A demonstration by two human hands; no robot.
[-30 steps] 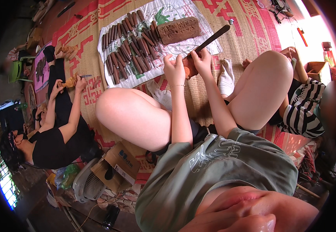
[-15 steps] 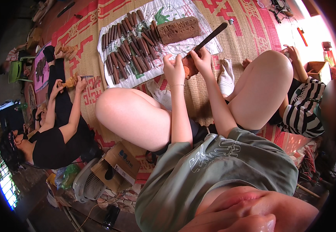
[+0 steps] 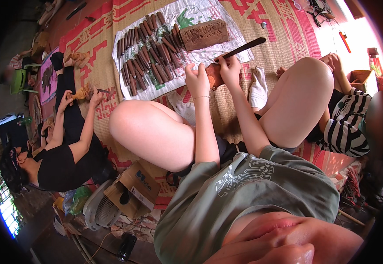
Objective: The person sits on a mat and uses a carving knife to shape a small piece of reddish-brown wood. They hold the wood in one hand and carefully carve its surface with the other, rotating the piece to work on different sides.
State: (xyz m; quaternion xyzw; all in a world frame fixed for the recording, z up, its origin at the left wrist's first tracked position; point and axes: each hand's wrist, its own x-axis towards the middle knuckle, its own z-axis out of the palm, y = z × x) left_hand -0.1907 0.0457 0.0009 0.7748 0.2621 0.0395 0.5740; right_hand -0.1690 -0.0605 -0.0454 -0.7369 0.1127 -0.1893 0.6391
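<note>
My left hand [image 3: 197, 80] is closed on a small reddish-brown wooden piece [image 3: 216, 77], its thumb and forefinger raised beside it. A paler orange round end of the piece shows near my fingers. Just to the right, my right hand [image 3: 230, 70] grips a long, dark, flat tool, like a file [image 3: 246, 46], which points up and right. The tool's near end passes above the wooden piece; whether they touch I cannot tell. My fingers hide part of both things. Both hands are above the mat between my bent knees.
Ahead, a white cloth [image 3: 185, 13] bears rows of wooden-handled tools [image 3: 145, 55] and a brown carved block [image 3: 204, 35]. To the left, a person in black [image 3: 61, 163] works a carved piece [image 3: 82, 92]. Another person in stripes [image 3: 348, 123] sits right. A cardboard box [image 3: 134, 187] and fan [image 3: 101, 211] are lower left.
The dark tool in my right hand has swung lower, its far end now further right and less steep. My left hand has hardly moved.
</note>
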